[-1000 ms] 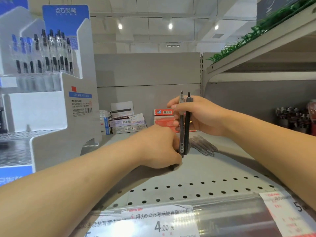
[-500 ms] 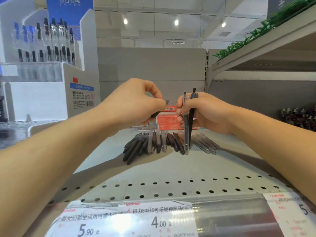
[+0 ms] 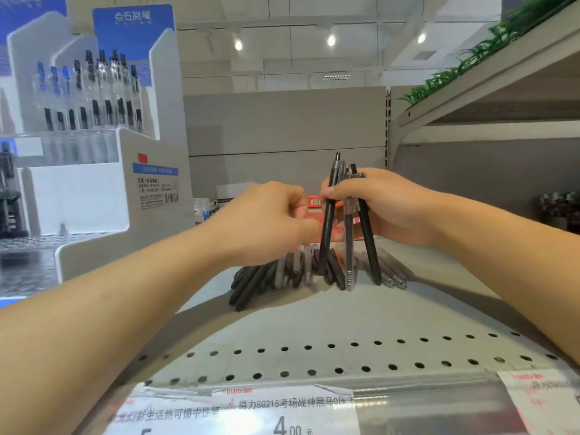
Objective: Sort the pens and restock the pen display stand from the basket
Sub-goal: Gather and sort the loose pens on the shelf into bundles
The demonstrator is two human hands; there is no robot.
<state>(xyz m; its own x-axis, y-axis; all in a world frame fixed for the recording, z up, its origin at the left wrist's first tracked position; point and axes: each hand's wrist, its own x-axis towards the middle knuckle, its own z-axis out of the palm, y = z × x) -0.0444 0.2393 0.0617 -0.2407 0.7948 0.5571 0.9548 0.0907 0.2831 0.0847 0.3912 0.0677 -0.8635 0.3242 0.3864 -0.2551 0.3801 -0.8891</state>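
- Three dark plastic pens (image 3: 346, 233) are held upright in the right hand (image 3: 389, 205), its fingers and thumb curled round their upper parts; their lower ends fan apart above the grey perforated metal shelf (image 3: 314, 328).
- The left hand (image 3: 266, 221) is seen just left of these pens with its fingers curled; its fingertips are brought up to the leftmost pen, but whether anything is pinched cannot be told.
- A loose pile of black and grey pens (image 3: 282, 274) is laid flat on the shelf, beneath and just beyond both hands.
- A white and blue tiered pen display stand (image 3: 94, 152) is set at the far left, with rows of pens standing in it.
- Paper price labels (image 3: 282, 416) are fixed along the near shelf edge.
- Red boxes (image 3: 315, 204) are partly hidden behind the hands.
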